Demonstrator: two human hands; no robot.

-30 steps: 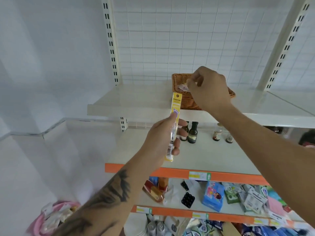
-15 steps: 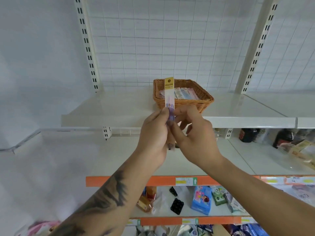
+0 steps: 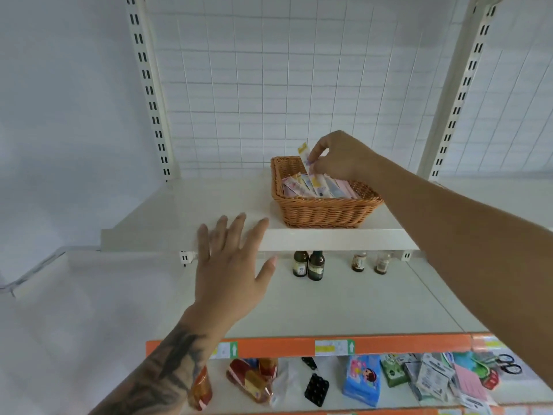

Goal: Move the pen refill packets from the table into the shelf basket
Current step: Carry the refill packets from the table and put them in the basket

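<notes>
Refill packet (image 3: 304, 155) is pinched by right hand (image 3: 338, 157) above basket (image 3: 323, 212), lower end hidden; left hand (image 3: 230, 265) is spread, holding nothing.

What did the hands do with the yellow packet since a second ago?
The packet passed from the left hand to the right hand, which now pinches it over the basket, its lower end among the packets already inside. The left hand let go and now hovers open in front of the shelf edge. The basket stayed in its place on the shelf.
</notes>
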